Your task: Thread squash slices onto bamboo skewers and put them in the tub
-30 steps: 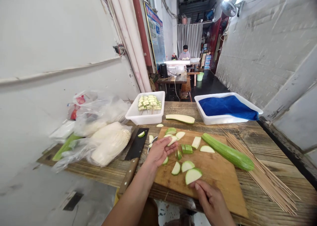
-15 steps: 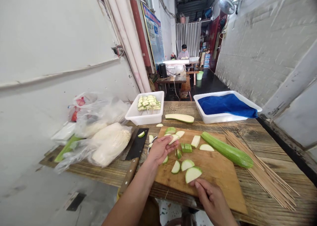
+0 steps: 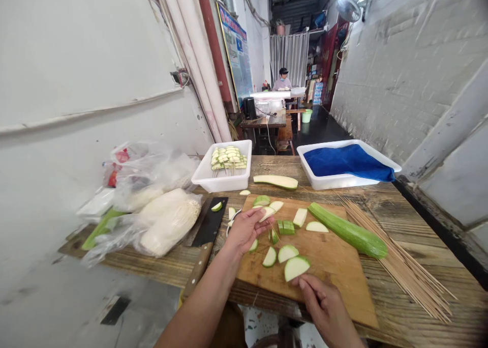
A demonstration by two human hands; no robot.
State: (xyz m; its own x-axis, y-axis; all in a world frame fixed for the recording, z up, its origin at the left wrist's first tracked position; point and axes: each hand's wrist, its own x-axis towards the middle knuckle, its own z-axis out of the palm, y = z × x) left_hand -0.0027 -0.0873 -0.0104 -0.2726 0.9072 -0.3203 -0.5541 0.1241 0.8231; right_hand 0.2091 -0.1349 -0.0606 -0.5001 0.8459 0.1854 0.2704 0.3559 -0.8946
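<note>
My left hand (image 3: 244, 231) rests on the left part of a wooden cutting board (image 3: 335, 277), fingers curled round what looks like a thin bamboo skewer with a green zucchini piece (image 3: 273, 236) on it. A pale slice (image 3: 267, 213) lies at its fingertips. My right hand (image 3: 324, 307) lies at the board's near edge, fingers stretched out, tips touching the biggest half-round zucchini slice (image 3: 296, 267). Two smaller slices (image 3: 286, 253) lie just beyond. A whole zucchini (image 3: 348, 231) lies across the board's right side.
A cleaver (image 3: 206, 233) lies left of the board, beside bagged enoki mushrooms (image 3: 170, 223). A white tray of skewered slices (image 3: 224, 177) and a tray with a blue cloth (image 3: 345, 165) stand behind. Loose skewers (image 3: 400, 261) spread at right. A person sits far back.
Hardly anything: both hands hold nearly the same places on the board, and the view has shifted slightly.
</note>
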